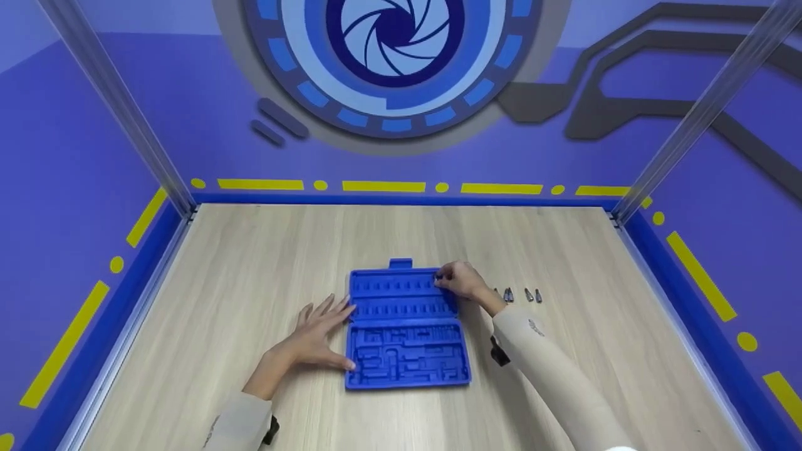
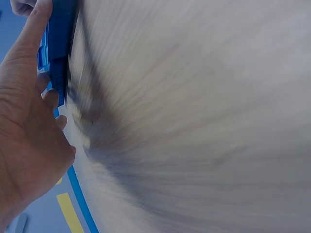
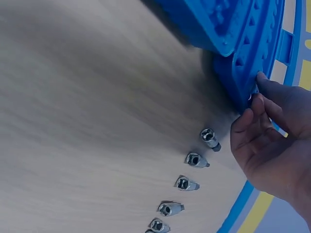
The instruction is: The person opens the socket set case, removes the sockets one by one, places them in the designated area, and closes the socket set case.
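Note:
A blue plastic tool case (image 1: 408,385) lies unfolded on the table, its moulded slots facing up. Against its left side rests my left hand (image 1: 318,338), fingers spread, thumb at the lower half and fingertips by the upper half. The left wrist view shows that thumb (image 2: 34,31) along the case's edge. My right hand (image 1: 462,280) pinches a small metal bit socket (image 3: 251,97) at the upper right corner of the case, over the end of the top row of slots. Fingertips hide most of that piece.
Several similar metal bit sockets (image 1: 529,294) stand in a row on the wooden table (image 1: 282,250), right of the case and partly behind my right forearm. A latch tab (image 1: 401,263) sticks out from the case's far edge. Blue walls (image 1: 401,169) enclose the table.

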A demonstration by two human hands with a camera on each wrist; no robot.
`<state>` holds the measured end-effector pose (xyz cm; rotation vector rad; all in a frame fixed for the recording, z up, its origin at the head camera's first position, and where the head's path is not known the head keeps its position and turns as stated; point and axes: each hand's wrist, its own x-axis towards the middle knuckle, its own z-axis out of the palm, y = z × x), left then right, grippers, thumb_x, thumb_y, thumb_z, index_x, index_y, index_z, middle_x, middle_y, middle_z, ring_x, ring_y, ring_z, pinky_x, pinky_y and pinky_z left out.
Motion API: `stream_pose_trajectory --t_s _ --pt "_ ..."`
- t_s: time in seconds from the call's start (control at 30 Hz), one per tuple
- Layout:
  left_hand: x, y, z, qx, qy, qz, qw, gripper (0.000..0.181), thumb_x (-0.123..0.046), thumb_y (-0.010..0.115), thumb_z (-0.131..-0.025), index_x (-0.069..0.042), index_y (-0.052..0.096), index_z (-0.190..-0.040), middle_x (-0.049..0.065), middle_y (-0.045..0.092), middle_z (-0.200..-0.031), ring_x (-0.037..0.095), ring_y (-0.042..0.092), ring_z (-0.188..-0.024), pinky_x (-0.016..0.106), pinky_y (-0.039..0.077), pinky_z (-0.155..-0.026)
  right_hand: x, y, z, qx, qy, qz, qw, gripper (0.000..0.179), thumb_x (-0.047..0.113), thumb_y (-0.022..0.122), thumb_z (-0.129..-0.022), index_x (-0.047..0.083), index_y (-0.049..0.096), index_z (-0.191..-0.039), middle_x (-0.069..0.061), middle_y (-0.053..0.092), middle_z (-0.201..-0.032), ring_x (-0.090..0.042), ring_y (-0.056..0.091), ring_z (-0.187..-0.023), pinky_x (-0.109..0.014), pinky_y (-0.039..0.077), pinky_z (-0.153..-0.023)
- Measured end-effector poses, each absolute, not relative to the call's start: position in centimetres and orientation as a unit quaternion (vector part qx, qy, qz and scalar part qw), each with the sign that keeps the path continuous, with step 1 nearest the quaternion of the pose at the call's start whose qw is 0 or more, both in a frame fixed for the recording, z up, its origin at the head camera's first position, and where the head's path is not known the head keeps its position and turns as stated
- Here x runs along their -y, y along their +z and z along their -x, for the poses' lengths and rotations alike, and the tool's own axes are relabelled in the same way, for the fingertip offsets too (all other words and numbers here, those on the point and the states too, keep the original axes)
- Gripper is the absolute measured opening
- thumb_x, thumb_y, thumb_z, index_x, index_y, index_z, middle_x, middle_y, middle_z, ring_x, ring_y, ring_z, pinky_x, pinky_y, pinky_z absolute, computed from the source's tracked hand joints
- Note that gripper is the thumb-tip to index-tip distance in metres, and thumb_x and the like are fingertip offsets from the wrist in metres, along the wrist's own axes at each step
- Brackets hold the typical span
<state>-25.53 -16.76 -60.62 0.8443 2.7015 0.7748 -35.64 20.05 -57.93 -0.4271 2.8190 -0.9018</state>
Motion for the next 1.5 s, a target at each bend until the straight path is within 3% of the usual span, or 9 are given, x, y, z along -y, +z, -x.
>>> stream_pose_trajectory --t_s 0.2,0.37,0.6,0.8,1.0,1.2,1.4,1.5 --pt "16.8 -60.5 25.5 -0.916 0.265 -0.284 0.1 0.125 -0.061 0.09 -0.064 -0.012 0.03 -0.162 0.015 0.02 -0.171 0.051 0.009 -0.156 0.078 0.002 -0.118 -20.0 -58.0 35.4 -0.926 -0.344 0.139 0.067 0.022 0.006 0.074 -0.092 -0.007 0.067 -0.108 -0.013 0.067 -0.082 -0.011 0.053 -0.07 -0.026 0.043 -0.066" --pt "16.7 -60.4 25.4 -0.916 0.265 -0.283 0.105 0.124 -0.061 0.09 -0.064 -0.012 0.03 -0.162 0.015 0.02 -0.171 0.051 0.009 -0.156 0.078 0.002 -0.118 -20.2 -58.3 35.1 -0.91 -0.379 0.156 0.054 0.024 0.0 0.075 -0.089 -0.007 0.06 -0.106 -0.017 0.067 -0.078 -0.008 0.049 -0.066 -0.024 0.041 -0.067" --pt "16.7 -60.3 25.4 -0.916 0.267 -0.278 0.113 0.123 -0.06 0.09 -0.065 -0.013 0.03 -0.162 0.014 0.02 -0.171 0.049 0.009 -0.157 0.078 0.002 -0.118 -20.2 -58.9 34.8 -0.908 -0.385 0.16 0.031 0.022 0.002 0.075 -0.09 -0.007 0.066 -0.108 -0.018 0.069 -0.083 -0.01 0.054 -0.071 -0.024 0.044 -0.067" --pt "16.6 -60.2 25.3 -0.917 0.264 -0.276 0.115 0.123 -0.061 0.089 -0.065 -0.013 0.03 -0.162 0.014 0.02 -0.171 0.049 0.008 -0.157 0.077 0.001 -0.119 -20.2 -59.1 34.5 -0.909 -0.389 0.145 0.019 0.012 0.004 0.077 -0.089 -0.003 0.068 -0.094 -0.014 0.07 -0.09 -0.015 0.056 -0.08 -0.028 0.045 -0.075" --pt "16.6 -60.2 25.3 -0.919 0.257 -0.276 0.118 0.123 -0.061 0.089 -0.066 -0.013 0.03 -0.162 0.014 0.019 -0.171 0.048 0.008 -0.157 0.076 0.001 -0.119 -20.6 -59.7 34.4 -0.887 -0.43 0.17 0.001 0.017 0.001 0.076 -0.088 -0.005 0.061 -0.085 -0.02 0.07 -0.094 -0.016 0.052 -0.08 -0.024 0.042 -0.073" --pt "16.6 -60.3 25.3 -0.919 0.256 -0.275 0.118 0.123 -0.062 0.088 -0.066 -0.013 0.03 -0.162 0.014 0.019 -0.171 0.048 0.008 -0.158 0.076 0.002 -0.119 -21.0 -59.1 34.1 -0.834 -0.537 0.125 0.034 0.016 0.001 0.069 -0.095 -0.012 0.06 -0.098 -0.032 0.07 -0.106 -0.025 0.063 -0.071 -0.021 0.048 -0.057" --pt "16.6 -60.2 25.3 -0.918 0.259 -0.278 0.116 0.123 -0.062 0.089 -0.066 -0.012 0.03 -0.162 0.015 0.019 -0.171 0.049 0.008 -0.157 0.076 0.001 -0.119 -22.5 -58.2 34.1 -0.84 -0.52 0.158 -0.003 0.023 0.006 0.069 -0.096 -0.01 0.068 -0.112 -0.016 0.075 -0.093 -0.025 0.067 -0.071 -0.022 0.052 -0.058" --pt "16.6 -60.2 25.3 -0.915 0.265 -0.281 0.114 0.123 -0.06 0.089 -0.065 -0.01 0.031 -0.161 0.016 0.019 -0.171 0.05 0.008 -0.157 0.077 0.002 -0.118 -23.6 -58.0 34.0 -0.844 -0.511 0.163 -0.009 0.029 0.006 0.067 -0.096 -0.012 0.066 -0.119 -0.019 0.075 -0.092 -0.031 0.068 -0.07 -0.019 0.049 -0.057"
